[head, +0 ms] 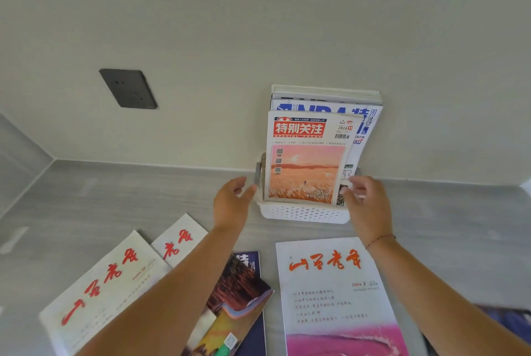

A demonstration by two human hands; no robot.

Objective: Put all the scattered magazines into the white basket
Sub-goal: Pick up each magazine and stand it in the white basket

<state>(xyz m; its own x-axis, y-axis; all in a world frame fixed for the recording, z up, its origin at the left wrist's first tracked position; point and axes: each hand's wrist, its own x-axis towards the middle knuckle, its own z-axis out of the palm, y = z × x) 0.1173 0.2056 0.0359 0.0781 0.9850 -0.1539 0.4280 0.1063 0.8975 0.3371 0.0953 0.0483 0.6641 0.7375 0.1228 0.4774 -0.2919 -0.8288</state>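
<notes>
Table [143, 197]: grey, set against the far wall, carrying everything below.
Magazines left out [334, 295]: several flat on the near part, long sides running near-to-far; biggest lies near right, just under the right arm.
Basket [304, 213]: white, perforated, far centre against the wall; holds magazines upright, orange-cover one [306, 160] in front, at least one more behind.
Left hand [231, 203]: at the basket's left side, fingers spread, gripping nothing.
Right hand [369, 202]: at its right side, fingers loosely curled by the paper edges; hold unclear.
Next reach: probably the near-right magazine, right hand closer.
</notes>
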